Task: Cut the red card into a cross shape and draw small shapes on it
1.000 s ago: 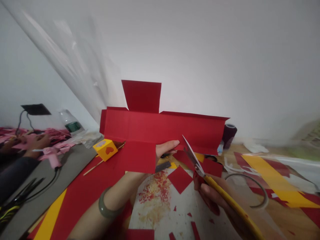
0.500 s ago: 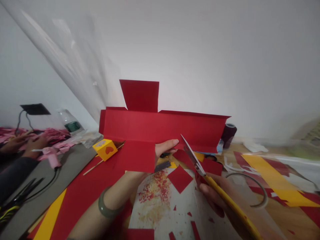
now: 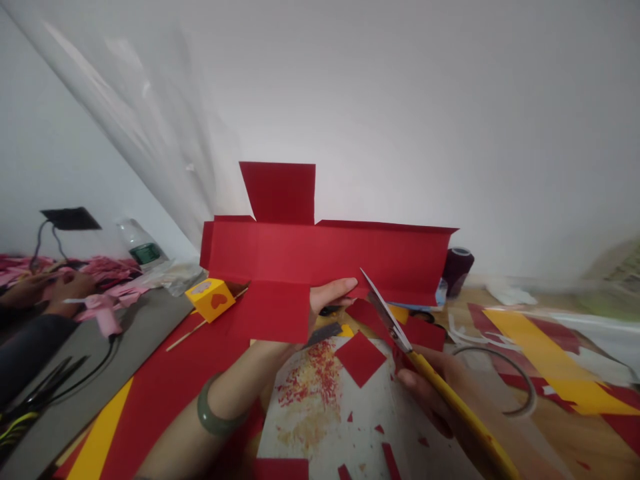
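Observation:
A red paper box cutout (image 3: 280,250), creased and flapped along its edges, is held up in front of me by my left hand (image 3: 330,297). That hand grips its lower edge, thumb over the front, other fingers hidden behind a square flap. In my right hand (image 3: 425,387) are yellow-handled scissors (image 3: 395,327), their blades together and pointing up and left, near the cutout's lower edge. Below lies a loose red square (image 3: 361,359) on a stained white board (image 3: 320,413). A yellow paper cube (image 3: 210,300) with a red heart, on a thin stick, rests left of the cutout.
At far left another person's hands (image 3: 65,293) handle pink material near a pink glue gun (image 3: 103,313). A plastic bottle (image 3: 140,243) stands behind. To the right lie a tape roll (image 3: 525,393), yellow and red paper strips (image 3: 540,353) and a dark thread spool (image 3: 457,270).
The cutout has shifted very slightly, its right end tipping a little to the left. Both my hands and the scissors stay almost where they were.

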Motion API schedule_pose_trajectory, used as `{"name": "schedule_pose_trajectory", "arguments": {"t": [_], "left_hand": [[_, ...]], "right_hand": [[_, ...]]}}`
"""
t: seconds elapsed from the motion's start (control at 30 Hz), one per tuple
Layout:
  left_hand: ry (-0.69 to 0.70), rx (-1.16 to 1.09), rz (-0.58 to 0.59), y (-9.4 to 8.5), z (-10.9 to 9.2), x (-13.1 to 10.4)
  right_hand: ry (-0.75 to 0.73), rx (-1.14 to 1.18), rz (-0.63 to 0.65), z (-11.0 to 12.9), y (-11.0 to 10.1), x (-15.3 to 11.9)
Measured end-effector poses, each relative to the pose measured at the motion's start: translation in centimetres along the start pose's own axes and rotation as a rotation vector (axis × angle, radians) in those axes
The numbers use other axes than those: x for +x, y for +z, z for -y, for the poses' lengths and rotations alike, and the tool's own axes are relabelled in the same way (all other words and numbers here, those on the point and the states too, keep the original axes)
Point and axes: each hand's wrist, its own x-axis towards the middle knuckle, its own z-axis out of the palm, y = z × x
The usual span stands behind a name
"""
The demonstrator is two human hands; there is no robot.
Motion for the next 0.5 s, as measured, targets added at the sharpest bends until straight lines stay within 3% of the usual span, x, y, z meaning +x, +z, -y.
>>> {"name": "schedule_pose_trajectory", "arguments": {"t": [0.33,0.5], "left_hand": [[0.086,-0.062,-0.058,0.4,-0.3,0.5],[0.133,-0.099,-0.054,0.5,-0.9,0.6]], "right_hand": [[0.037,0.105,-0.035,1.0,0.9,0.2],[-0.006,0.067,-0.151,-1.0,0.9,0.6]]}}
